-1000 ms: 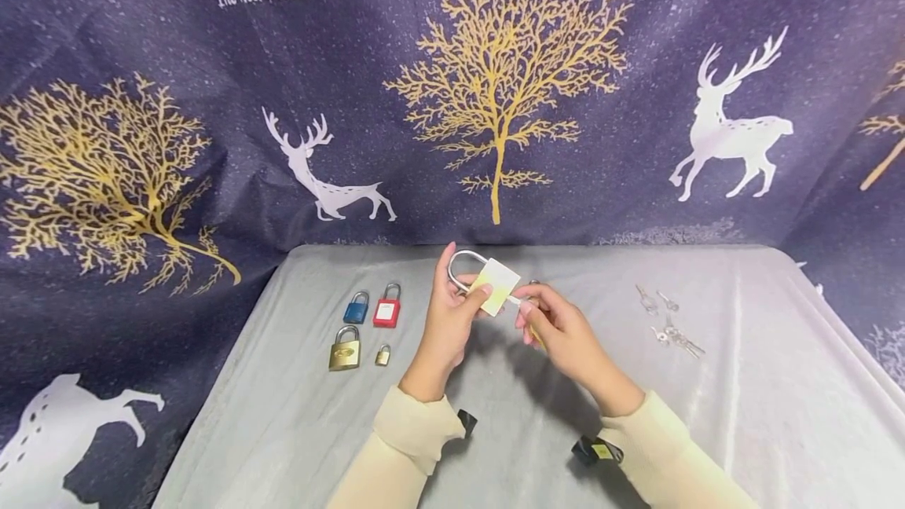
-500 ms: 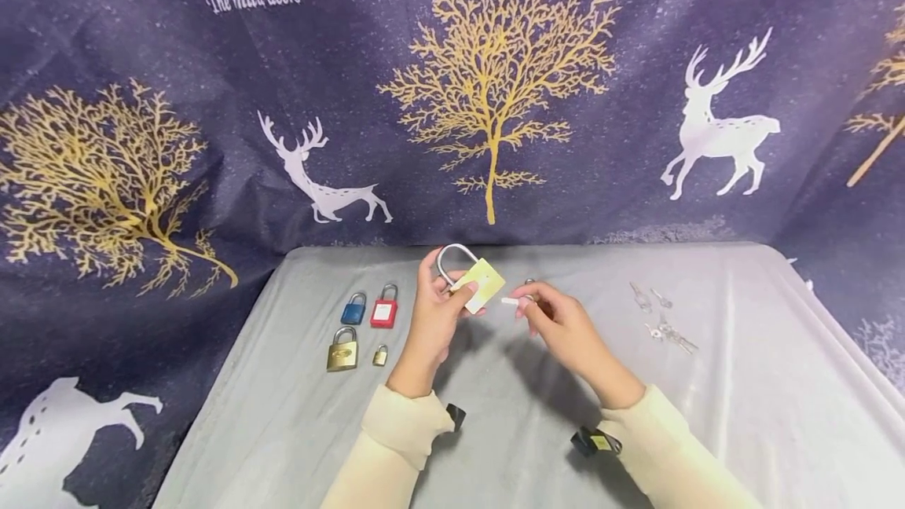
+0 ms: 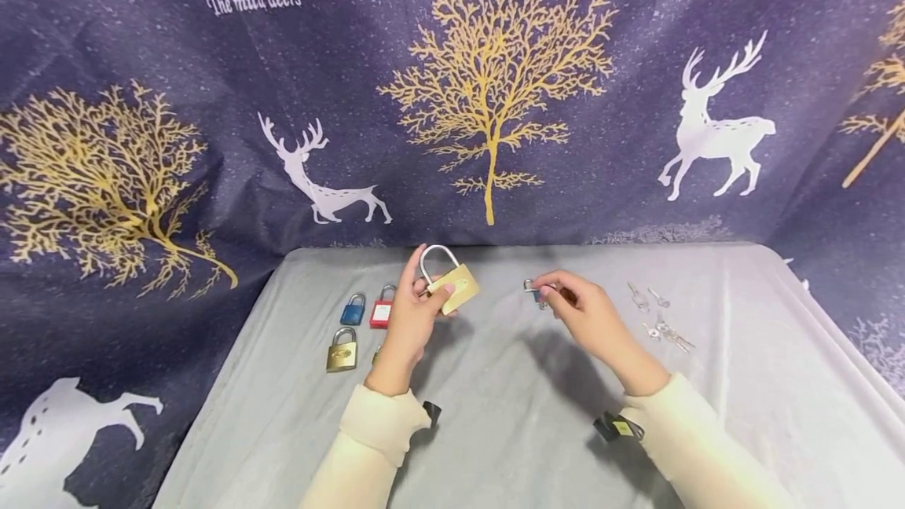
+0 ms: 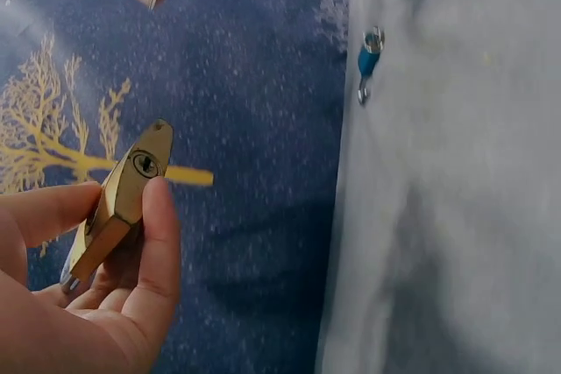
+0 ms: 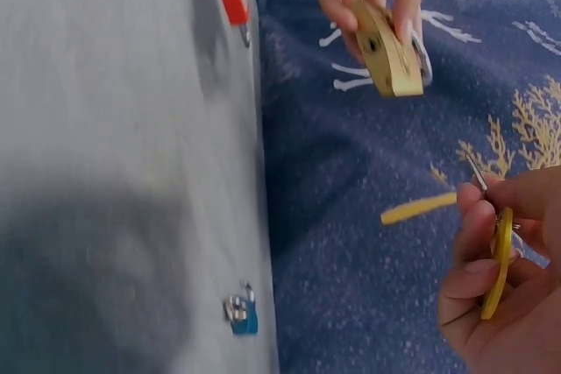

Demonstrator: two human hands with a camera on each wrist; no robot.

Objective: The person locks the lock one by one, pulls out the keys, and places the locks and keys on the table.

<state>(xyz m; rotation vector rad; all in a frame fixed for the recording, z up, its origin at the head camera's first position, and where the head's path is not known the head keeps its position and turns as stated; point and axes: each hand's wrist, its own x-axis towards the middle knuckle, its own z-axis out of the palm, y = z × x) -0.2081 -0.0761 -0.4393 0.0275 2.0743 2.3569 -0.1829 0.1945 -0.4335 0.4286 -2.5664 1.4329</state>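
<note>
From the head view, the left hand (image 3: 413, 313) held the large brass padlock (image 3: 452, 287) up off the grey table (image 3: 509, 383), just right of the red padlock (image 3: 382, 311), thumb and fingers curled round its body below the steel shackle; solid metal, so it looked heavy, rigid and rather slick, best gripped by the flat sides. To the padlock's right, well apart, the right hand (image 3: 587, 316) pinched a key (image 3: 532, 289). At the left wrist, the fingers (image 4: 158, 243) clamped the padlock's (image 4: 123, 203) narrow edges, keyhole facing outward, a blue padlock (image 4: 369, 57) lying beyond on the table. At the right wrist, curled fingers (image 5: 478, 260) gripped the yellow-headed key (image 5: 500, 256), its blade pointing toward the padlock (image 5: 390, 45), held above and clear of it.
</note>
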